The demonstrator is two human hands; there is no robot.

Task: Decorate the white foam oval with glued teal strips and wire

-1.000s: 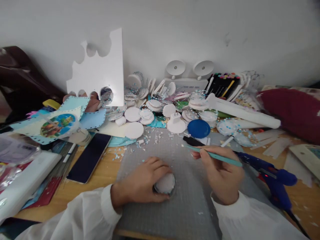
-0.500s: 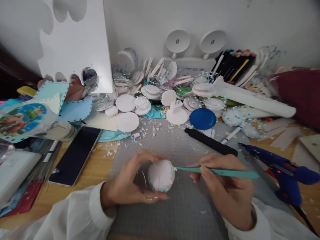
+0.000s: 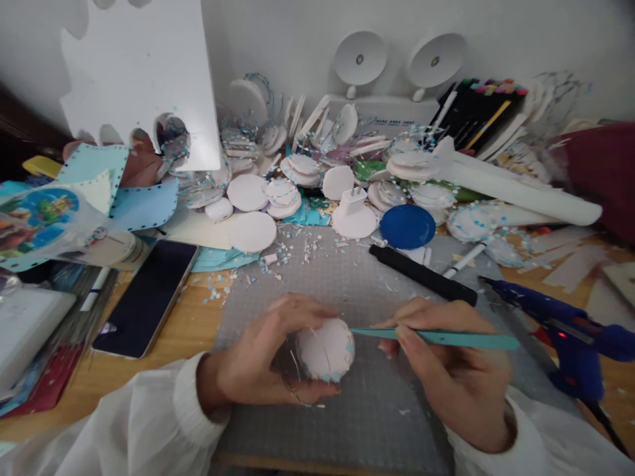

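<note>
Between its thumb and fingers my left hand [image 3: 268, 354] grips a small white disc [image 3: 325, 350] by its edges. Pale blue and white bits stick along the disc's rim, and a thin wire loops beside it near my thumb. My right hand [image 3: 446, 363] pinches a pair of teal tweezers [image 3: 446, 338], held level. The tweezers' tip meets the right edge of the disc; whether it grips a bit there is too small to tell. Both hands are above a grey cutting mat [image 3: 387, 423].
A blue glue gun [image 3: 550, 324] with a lit red light lies at the right. A phone [image 3: 146, 297] rests at the left. Behind the mat are a black pen-like tool [image 3: 421, 274], a blue lid [image 3: 407, 226], scattered foam crumbs and many white discs [image 3: 252, 231].
The view has tilted and shifted slightly. The disc has turned a little in my left hand. The white bit seen at the tweezers' tip before no longer shows clearly.
</note>
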